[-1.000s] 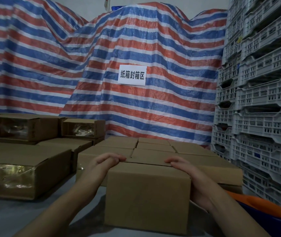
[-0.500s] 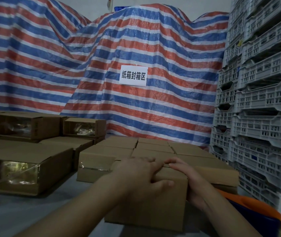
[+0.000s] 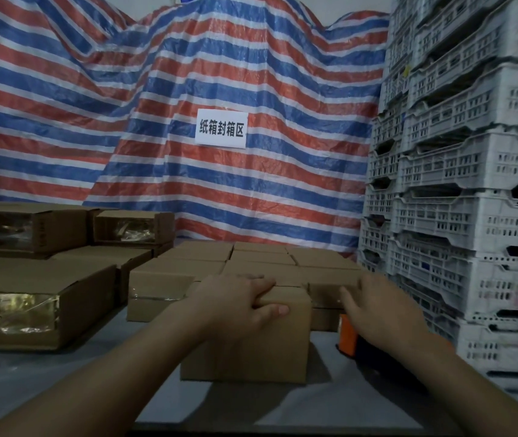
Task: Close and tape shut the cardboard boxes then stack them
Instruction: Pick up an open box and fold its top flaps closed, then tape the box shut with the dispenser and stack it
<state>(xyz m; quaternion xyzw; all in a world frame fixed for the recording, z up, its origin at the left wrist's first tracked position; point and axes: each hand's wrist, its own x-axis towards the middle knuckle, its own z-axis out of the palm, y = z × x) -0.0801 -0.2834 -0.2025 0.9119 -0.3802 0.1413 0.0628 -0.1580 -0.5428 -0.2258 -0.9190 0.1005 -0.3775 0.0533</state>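
Now right hand [image 3: 383,313] off the box [image 3: 251,345], fingers apparently spread; left hand [image 3: 238,305] gripping it.

L hand [image 3: 238,299] palm-down, thumb curled under (gripping), R hand [image 3: 377,310] reaching forward, fingers loosely spread.
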